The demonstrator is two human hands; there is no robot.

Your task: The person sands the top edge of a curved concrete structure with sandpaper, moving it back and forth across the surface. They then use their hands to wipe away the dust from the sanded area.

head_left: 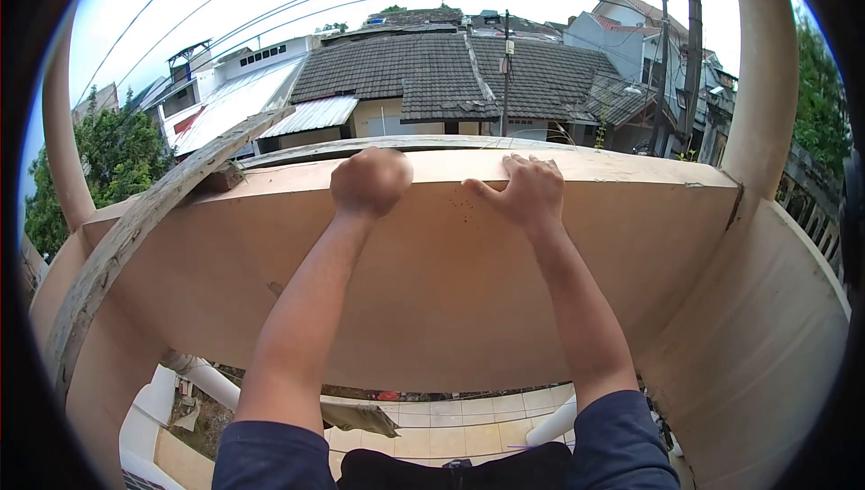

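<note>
Plain dark-navy short sleeves, bare forearms, black clothing between

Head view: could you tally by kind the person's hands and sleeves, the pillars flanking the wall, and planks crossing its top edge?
Hands: 2 (left hand, right hand)
Sleeves: 2 (left sleeve, right sleeve)
Pillars: 2 (left pillar, right pillar)
Plank: 1
Total: 7

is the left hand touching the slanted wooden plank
Apart. The head view shows a stretch of the ledge between the left hand and the slanted wooden plank, off to its left.
</note>
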